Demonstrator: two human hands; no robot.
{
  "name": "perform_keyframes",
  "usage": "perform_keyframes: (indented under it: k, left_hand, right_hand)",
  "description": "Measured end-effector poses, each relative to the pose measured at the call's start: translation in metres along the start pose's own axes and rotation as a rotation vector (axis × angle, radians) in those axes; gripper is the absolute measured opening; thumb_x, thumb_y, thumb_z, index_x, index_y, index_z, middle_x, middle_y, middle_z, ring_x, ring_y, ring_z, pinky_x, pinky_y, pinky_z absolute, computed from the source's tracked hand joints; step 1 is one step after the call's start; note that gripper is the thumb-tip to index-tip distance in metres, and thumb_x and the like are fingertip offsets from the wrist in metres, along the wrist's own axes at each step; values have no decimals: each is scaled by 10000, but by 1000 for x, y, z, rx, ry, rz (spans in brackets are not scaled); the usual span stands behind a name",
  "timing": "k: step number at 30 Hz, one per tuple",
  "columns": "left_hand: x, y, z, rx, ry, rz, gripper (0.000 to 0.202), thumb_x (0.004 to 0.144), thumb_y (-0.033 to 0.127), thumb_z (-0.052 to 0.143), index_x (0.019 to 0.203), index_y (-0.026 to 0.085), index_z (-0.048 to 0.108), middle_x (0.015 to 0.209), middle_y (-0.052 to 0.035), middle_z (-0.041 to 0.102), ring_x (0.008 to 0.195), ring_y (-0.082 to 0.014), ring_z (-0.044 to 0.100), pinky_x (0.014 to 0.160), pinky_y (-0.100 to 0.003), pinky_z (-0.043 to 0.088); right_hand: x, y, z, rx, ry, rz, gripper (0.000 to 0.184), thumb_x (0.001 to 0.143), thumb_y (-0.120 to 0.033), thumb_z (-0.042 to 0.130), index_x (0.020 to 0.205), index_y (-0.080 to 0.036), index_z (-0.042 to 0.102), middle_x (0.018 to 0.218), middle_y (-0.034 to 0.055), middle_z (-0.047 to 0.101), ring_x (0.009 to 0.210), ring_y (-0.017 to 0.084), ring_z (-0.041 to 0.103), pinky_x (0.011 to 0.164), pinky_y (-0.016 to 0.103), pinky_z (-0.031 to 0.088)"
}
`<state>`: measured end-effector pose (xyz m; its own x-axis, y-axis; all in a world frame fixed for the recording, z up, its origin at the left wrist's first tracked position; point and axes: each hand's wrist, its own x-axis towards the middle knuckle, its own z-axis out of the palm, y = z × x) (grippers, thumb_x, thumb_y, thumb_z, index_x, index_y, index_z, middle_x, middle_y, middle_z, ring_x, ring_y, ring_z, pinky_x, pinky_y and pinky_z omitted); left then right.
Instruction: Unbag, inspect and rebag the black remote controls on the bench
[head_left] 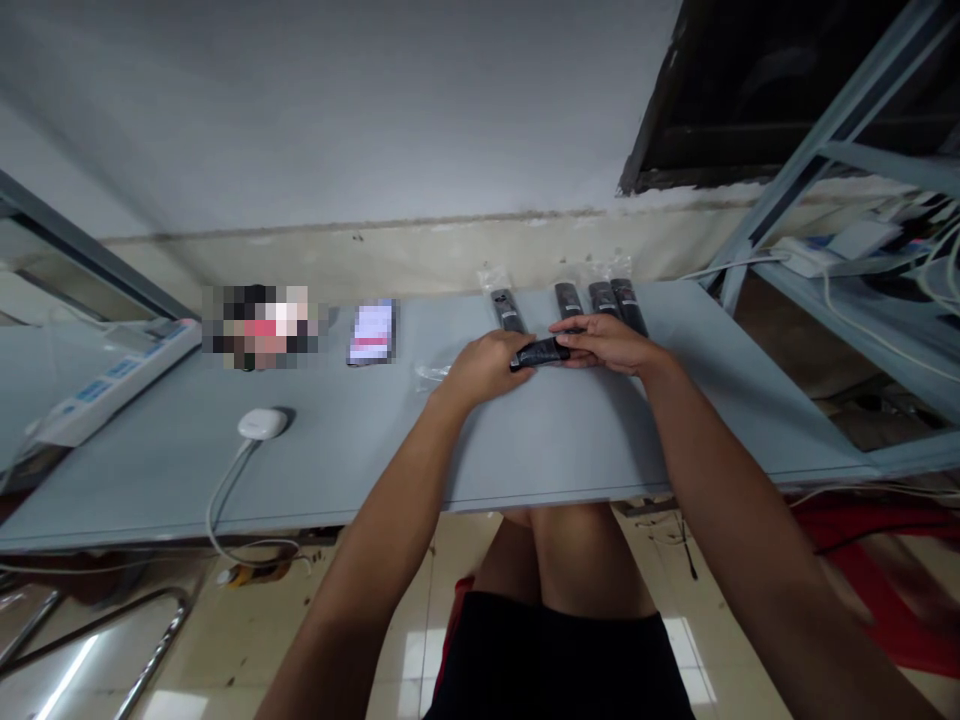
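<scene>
Grey-topped bench; left hand, right hand clasp remote

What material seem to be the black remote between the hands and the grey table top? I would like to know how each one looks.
The remote looks like black plastic; its glossy streaks may come from a clear wrap. The table top looks like smooth, matte painted sheet, perhaps metal, though the look leaves this open.
</scene>
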<state>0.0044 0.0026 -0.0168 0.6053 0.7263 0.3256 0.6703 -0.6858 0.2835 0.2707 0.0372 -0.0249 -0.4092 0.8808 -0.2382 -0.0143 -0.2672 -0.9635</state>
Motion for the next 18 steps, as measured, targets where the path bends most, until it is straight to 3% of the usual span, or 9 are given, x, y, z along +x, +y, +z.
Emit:
perform_keyframes:
  k: [6,12,18]
  left_hand:
    - [1,-3,0,-38,10,25,435,917,269,702,1350,224,691,1290,-110,757,1185,-283,714,1023,-430,576]
    - [0,-8,2,-63,-3,1,534,879,231,704,1410,203,656,1325,-117,743,1184,-275,723,1028,-416,579]
    - [-3,-10,-6,-79,15,-96,601,881,204,669,1477,246,612,1429,-100,706,1248,-285,710,1056,-418,575]
  right_hand:
    - [1,3,1,-152,17,-59,244,781,-227,945,918,-143,762,758,54,799,619,107,741,497,125,579]
    - [-4,-1,-8,-112,14,5,285,816,-242,934,947,-161,694,838,130,818,727,199,810,573,209,655]
    - [2,-2,-11,22,252,-229,294,822,-235,915,926,-215,641,851,24,761,769,166,780,702,303,716]
